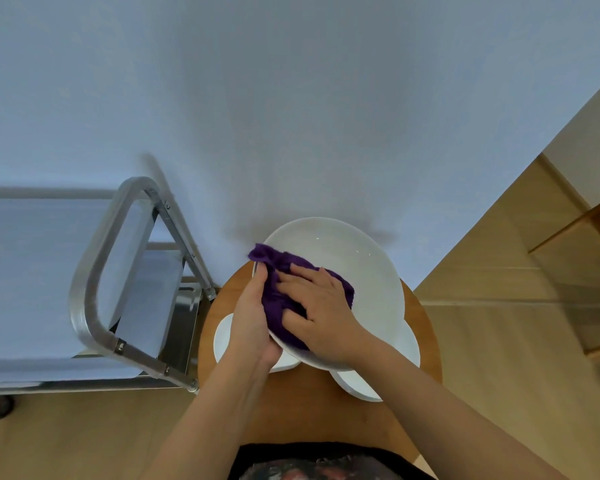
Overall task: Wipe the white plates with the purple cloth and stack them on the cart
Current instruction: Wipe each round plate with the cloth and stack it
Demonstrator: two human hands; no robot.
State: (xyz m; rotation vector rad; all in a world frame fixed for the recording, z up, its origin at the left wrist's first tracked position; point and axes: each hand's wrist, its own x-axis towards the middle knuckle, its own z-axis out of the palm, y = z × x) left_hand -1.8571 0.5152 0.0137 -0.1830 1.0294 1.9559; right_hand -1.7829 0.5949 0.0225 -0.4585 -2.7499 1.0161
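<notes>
The big white plate (347, 271) is held up, tipped a little, over the small round wooden worktop (291, 403). The left hand (253, 317) is the grip on the plate. Its fingers go under the plate's near left rim and its thumb lies along the top of the rim, so it is closed on the plate. A bit of the purple cloth (278, 271) is tucked by that thumb too.

The right hand (321, 313) lies flat on the purple cloth with its fingers spread. It presses the cloth down on the plate and does not curl around it. The cloth sits just right of the left grip, on the left part of the plate. The clean-looking white part of the plate runs away from the grip, to the right and far side.

Two more white plates (222, 337) rest on the worktop under the hands.

The cart (94, 282) stands to the left of the grip, on the same side as the left hand. I think the left hand is the nearer one to carry the plate over there. The wiping looks not yet done.
</notes>
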